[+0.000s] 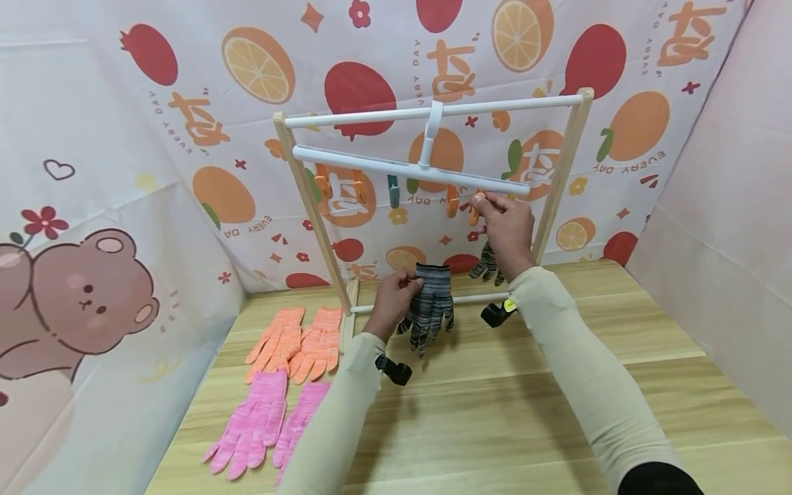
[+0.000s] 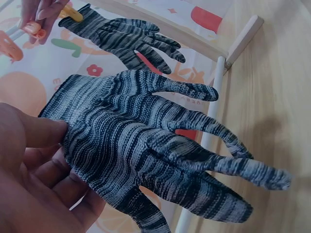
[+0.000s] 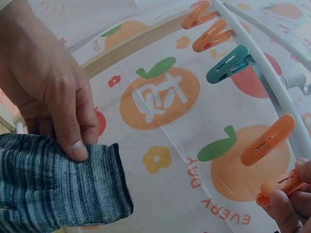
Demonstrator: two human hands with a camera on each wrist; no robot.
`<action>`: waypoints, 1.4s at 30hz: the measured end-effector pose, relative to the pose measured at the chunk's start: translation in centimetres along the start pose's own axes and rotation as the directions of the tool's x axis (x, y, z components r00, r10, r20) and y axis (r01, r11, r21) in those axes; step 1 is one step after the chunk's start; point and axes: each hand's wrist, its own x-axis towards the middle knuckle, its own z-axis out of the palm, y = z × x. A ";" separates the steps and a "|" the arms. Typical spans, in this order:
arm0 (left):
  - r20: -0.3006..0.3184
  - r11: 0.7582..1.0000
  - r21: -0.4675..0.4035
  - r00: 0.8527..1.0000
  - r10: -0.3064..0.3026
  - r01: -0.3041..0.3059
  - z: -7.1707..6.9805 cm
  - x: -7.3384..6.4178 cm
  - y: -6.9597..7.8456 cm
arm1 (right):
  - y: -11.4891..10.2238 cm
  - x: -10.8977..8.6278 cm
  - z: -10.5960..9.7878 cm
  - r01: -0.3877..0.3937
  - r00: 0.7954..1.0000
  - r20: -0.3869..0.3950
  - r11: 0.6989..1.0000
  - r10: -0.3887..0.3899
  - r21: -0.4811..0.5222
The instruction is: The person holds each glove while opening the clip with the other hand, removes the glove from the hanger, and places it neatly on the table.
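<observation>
My left hand pinches a grey-and-black striped knit glove near its cuff, and the glove's fingers hang downward. My right hand grips an orange clothespin at the right part of the white hanger. Beside it on the hanger is another orange clothespin; a teal one and two more orange ones are farther left. A second striped glove hangs from a yellow clip, partly behind my right hand in the head view.
The hanger hooks, tilted, over the top white bar of a wooden-sided rack. Orange gloves and pink gloves lie on the table at the left. A fruit-printed cloth stands behind the rack.
</observation>
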 end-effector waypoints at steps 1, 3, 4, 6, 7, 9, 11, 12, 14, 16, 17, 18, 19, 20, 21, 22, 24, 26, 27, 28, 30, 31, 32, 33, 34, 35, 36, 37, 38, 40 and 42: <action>0.003 1.000 -0.002 1.000 -0.009 0.009 0.1 0.0 -0.1 | 0.0 0.0 0.0 -0.001 1.000 -0.001 1.000 0.001 0.004; 0.009 1.000 0.000 1.000 -0.030 0.030 0.2 -0.1 -0.1 | 0.0 0.0 0.0 -0.003 1.000 -0.005 1.000 0.003 -0.004; 0.007 0.999 0.003 0.999 -0.036 0.036 0.2 -0.2 -0.2 | 0.1 0.0 0.0 -0.001 1.000 -0.005 1.000 0.001 -0.009; 0.003 0.999 0.001 0.999 -0.044 0.044 0.2 -0.3 -0.4 | 0.1 0.0 -0.1 0.001 1.000 -0.004 1.000 -0.001 -0.020; 0.001 0.999 -0.003 0.999 -0.046 0.046 0.3 -0.3 -0.5 | 0.1 0.0 -0.1 0.003 1.000 -0.002 1.000 -0.003 -0.024; -0.001 0.998 -0.018 0.999 -0.053 0.053 0.3 -0.5 -0.7 | 0.1 -0.1 -0.2 0.011 1.000 0.000 0.999 -0.011 -0.035; -0.003 0.998 -0.026 0.998 -0.058 0.058 0.4 -0.5 -1.0 | 0.1 -0.1 -0.2 0.021 1.000 0.002 0.999 -0.021 -0.038; -0.003 0.998 -0.030 0.998 -0.061 0.061 0.5 -0.5 -1.1 | 0.1 -0.1 -0.3 0.026 1.000 0.002 0.999 -0.026 -0.037; 0.000 0.997 -0.037 0.997 -0.071 0.071 0.6 -0.6 -1.3 | 0.1 -0.1 -0.3 0.028 1.000 0.002 0.999 -0.028 -0.032; 0.004 0.996 -0.034 0.997 -0.080 0.080 0.6 -0.6 -1.6 | 0.2 -0.1 -0.3 0.032 0.999 0.005 0.999 -0.032 -0.024; 0.009 0.996 -0.033 0.997 -0.082 0.082 0.6 -0.6 -1.7 | 0.2 -0.1 -0.3 0.030 1.000 0.006 0.999 -0.030 -0.021; 0.012 0.996 -0.033 0.996 -0.088 0.088 0.6 -0.6 -1.8 | 0.2 -0.1 -0.3 0.029 1.000 0.005 0.999 -0.029 -0.022; 0.013 0.995 -0.033 0.996 -0.094 0.094 0.7 -0.6 -2.0 | 0.2 -0.1 -0.3 0.025 1.000 0.003 0.999 -0.025 -0.023; 0.015 0.994 -0.037 0.995 -0.100 0.100 0.6 -0.7 -2.0 | 0.1 -0.1 -0.3 0.023 1.000 0.002 1.000 -0.023 -0.021; 0.019 0.993 -0.041 0.994 -0.106 0.107 0.6 -0.7 -2.1 | 0.1 -0.1 -0.2 0.021 1.000 0.001 1.000 -0.021 -0.022; 0.021 0.993 -0.046 0.994 -0.111 0.112 0.6 -0.7 -2.2 | 0.1 -0.1 -0.2 0.016 1.000 0.001 1.000 -0.016 -0.021; 0.020 0.990 -0.056 0.992 -0.128 0.129 0.5 -0.7 -2.3 | 0.0 -0.1 -0.2 0.010 1.000 0.001 1.000 -0.010 -0.021; 0.018 0.987 -0.068 0.990 -0.143 0.143 0.4 -0.7 -2.4 | 0.0 -0.1 -0.2 0.006 1.000 0.004 1.000 -0.006 -0.022; 0.015 0.986 -0.070 0.989 -0.149 0.150 0.3 -0.8 -2.5 | 0.0 -0.1 -0.2 0.006 1.000 0.004 1.000 -0.005 -0.023; 0.012 0.985 -0.074 0.988 -0.155 0.156 0.3 -0.8 -2.6 | 0.0 -0.1 -0.2 0.005 1.000 0.006 1.000 -0.005 -0.025; 0.007 0.984 -0.076 0.987 -0.161 0.161 0.1 -0.8 -2.8 | 0.0 -0.1 -0.2 0.005 1.000 0.007 1.000 -0.005 -0.029; 0.007 0.983 -0.077 0.986 -0.164 0.165 0.1 -0.8 -2.9 | 0.0 -0.1 -0.2 0.006 1.000 0.007 1.000 -0.005 -0.030; 0.006 0.983 -0.073 0.986 -0.166 0.166 0.0 -0.8 -2.9 | -0.1 -0.2 -0.2 0.007 1.000 0.007 1.000 -0.007 -0.029; 0.004 0.984 -0.068 0.986 -0.167 0.167 -0.1 -0.8 -3.0 | -0.1 -0.1 -0.2 0.010 1.000 0.006 1.000 -0.010 -0.030; 0.001 0.984 -0.060 0.986 -0.167 0.167 -0.2 -0.8 -3.1 | 0.0 -0.1 -0.1 0.015 1.000 0.007 0.999 -0.015 -0.030; -0.001 0.985 -0.050 0.986 -0.166 0.166 -0.2 -0.8 -3.3 | 0.0 -0.1 -0.1 0.019 1.000 0.007 0.999 -0.019 -0.030; -0.006 0.985 -0.042 0.986 -0.166 0.166 -0.3 -0.8 -3.4 | 0.0 -0.1 -0.1 0.022 1.000 0.007 0.999 -0.022 -0.031; -0.011 0.985 -0.035 0.985 -0.170 0.169 -0.4 -0.8 -3.5 | 0.0 -0.1 -0.1 0.025 1.000 0.007 0.999 -0.025 -0.032; -0.018 0.985 -0.026 0.985 -0.171 0.170 -0.5 -0.8 -3.6 | 0.0 -0.1 0.0 0.029 1.000 0.009 0.999 -0.029 -0.033; -0.027 0.984 -0.015 0.984 -0.176 0.176 -0.6 -0.7 -3.7 | 0.0 -0.1 -0.1 0.031 0.999 0.009 0.999 -0.031 -0.037; -0.032 0.983 -0.010 0.982 -0.185 0.185 -0.8 -0.8 -3.8 | 0.0 -0.2 -0.1 0.023 1.000 0.008 0.999 -0.023 -0.034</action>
